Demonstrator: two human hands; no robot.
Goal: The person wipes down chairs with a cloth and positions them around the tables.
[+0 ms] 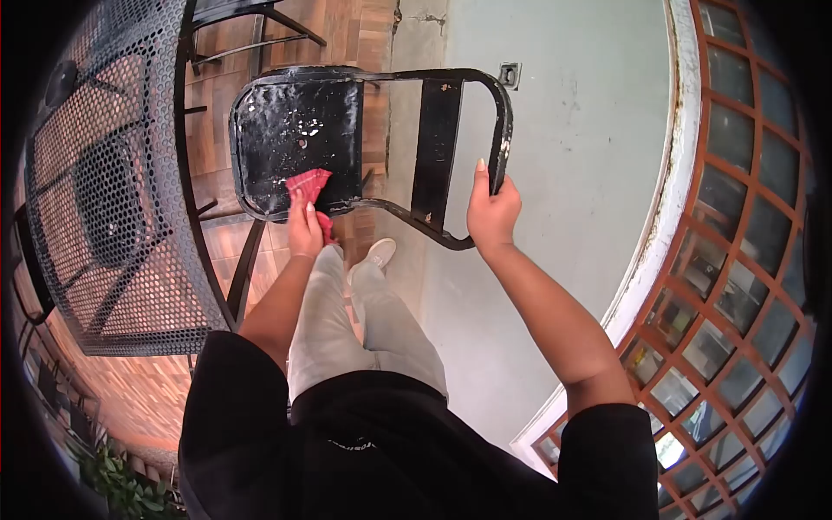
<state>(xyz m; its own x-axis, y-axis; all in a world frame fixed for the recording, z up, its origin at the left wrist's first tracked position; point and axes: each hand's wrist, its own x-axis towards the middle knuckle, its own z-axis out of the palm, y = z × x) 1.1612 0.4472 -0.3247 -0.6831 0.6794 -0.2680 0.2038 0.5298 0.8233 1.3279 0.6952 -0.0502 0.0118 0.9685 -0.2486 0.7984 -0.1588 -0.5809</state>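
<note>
A black metal chair (325,121) with chipped paint stands in front of me, its seat to the left and its backrest to the right. My right hand (494,208) is wrapped round the tube at the top of the backrest, thumb lying along it. In my left hand (302,227) is a red cloth (308,183), closed between the fingers at the near edge of the seat. Part of the cloth spreads over the seat's corner, and another fold hangs below the hand. White worn spots show on the seat.
A black perforated metal table (130,199) stands close on the left, with another dark chair's legs (260,39) beyond. On the right are a pale green wall (555,156) with a socket (510,76) and a brown lattice window (745,217). Wood-patterned tiles (143,390) cover the floor.
</note>
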